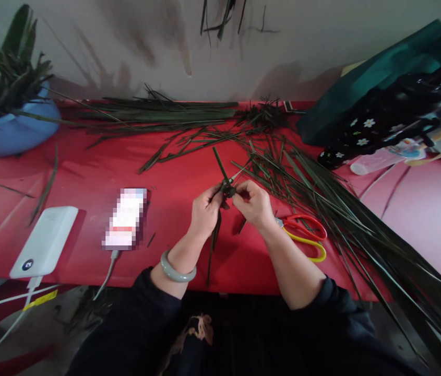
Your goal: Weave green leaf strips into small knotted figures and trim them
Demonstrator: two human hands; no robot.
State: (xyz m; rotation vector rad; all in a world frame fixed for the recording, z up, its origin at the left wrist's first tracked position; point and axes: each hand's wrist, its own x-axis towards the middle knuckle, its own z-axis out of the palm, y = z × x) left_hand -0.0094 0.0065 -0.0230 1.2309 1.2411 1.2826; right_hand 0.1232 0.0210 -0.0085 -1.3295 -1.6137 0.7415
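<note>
Head: leaf strips (pixel 221 163) (narrow, green)

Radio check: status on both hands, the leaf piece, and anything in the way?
Left hand, right hand: both grips on the folded leaf piece. One strip jutting up. Way looks clear; scissors partly hidden by right forearm.

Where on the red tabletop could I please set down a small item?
The tabletop is bare between the phone and the left hand, and beyond the phone, before the leaf bundle. It is crowded right of the right hand, with scissors and long leaves.
</note>
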